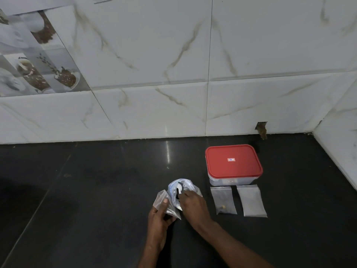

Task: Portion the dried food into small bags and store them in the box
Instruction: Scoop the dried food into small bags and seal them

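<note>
On the dark counter stands a clear plastic box (231, 180) with its red lid (232, 160) on. Right in front of it lie two small clear bags: the left small bag (223, 200) holds a few yellowish bits, and the right small bag (252, 201) looks flat. My left hand (159, 215) grips a third small clear bag (164, 202) by its side. My right hand (193, 205) reaches into the mouth of a larger crinkled food packet (181, 187) between the hands. What its fingers pinch is hidden.
The black counter (96, 190) runs left and forward. A white marble-tiled wall (173, 93) closes the back, with a side wall (340, 147) at the right corner. A chipped hole (262, 130) shows at the wall's base behind the box.
</note>
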`<state>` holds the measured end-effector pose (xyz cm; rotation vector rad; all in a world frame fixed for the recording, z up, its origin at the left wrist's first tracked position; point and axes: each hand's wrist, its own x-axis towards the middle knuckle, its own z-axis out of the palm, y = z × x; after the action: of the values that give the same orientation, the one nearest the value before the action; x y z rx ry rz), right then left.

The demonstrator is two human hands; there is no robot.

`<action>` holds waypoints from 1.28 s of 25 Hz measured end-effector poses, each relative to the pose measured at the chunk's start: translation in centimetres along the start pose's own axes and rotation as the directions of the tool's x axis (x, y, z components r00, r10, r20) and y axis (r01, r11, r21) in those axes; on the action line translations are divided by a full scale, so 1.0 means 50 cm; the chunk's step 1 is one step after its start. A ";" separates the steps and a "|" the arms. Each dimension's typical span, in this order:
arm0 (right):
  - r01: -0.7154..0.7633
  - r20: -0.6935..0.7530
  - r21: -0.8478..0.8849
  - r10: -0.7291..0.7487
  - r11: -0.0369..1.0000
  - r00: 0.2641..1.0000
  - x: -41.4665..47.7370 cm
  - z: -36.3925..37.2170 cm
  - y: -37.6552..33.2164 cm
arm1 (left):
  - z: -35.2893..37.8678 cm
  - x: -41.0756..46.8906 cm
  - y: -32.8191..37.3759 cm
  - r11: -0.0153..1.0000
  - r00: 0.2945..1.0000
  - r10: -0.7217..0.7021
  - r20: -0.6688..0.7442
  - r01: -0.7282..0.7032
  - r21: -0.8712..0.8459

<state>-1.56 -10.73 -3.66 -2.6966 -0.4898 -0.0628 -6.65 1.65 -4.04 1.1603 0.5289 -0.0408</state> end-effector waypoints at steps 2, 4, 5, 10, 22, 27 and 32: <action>-0.155 0.004 0.213 0.157 0.965 0.988 0.005 0.000 -0.005 | 0.003 -0.003 0.005 1.000 1.000 0.014 0.026 -0.015 0.013; -0.332 0.073 0.438 0.335 0.836 0.939 0.016 -0.020 -0.004 | 0.006 -0.004 0.006 1.000 1.000 0.010 0.017 -0.010 0.024; -0.401 0.110 0.549 0.413 0.733 0.904 0.023 -0.032 -0.001 | 0.007 -0.004 0.004 1.000 1.000 0.005 0.009 -0.005 0.024; -0.503 0.182 0.732 0.580 0.459 0.794 0.031 -0.055 0.030 | 0.004 0.000 0.000 1.000 1.000 -0.009 -0.019 0.009 -0.002; -0.516 0.128 0.585 0.557 0.626 0.821 0.014 -0.034 0.035 | 0.027 -0.005 0.010 0.996 0.995 0.083 0.064 -0.080 -0.049; -0.499 0.127 0.697 0.596 0.515 0.793 0.007 -0.084 0.040 | 0.004 0.001 0.006 0.993 0.998 0.069 -0.015 -0.070 -0.091; -0.411 0.077 0.783 0.583 0.467 0.809 -0.014 -0.135 0.034 | 0.007 -0.015 0.021 0.959 0.969 0.242 -0.049 -0.231 0.167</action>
<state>-1.43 -15.05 1.81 -1.8148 0.3313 0.0379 -6.88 1.60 -2.73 1.3804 0.4504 0.1660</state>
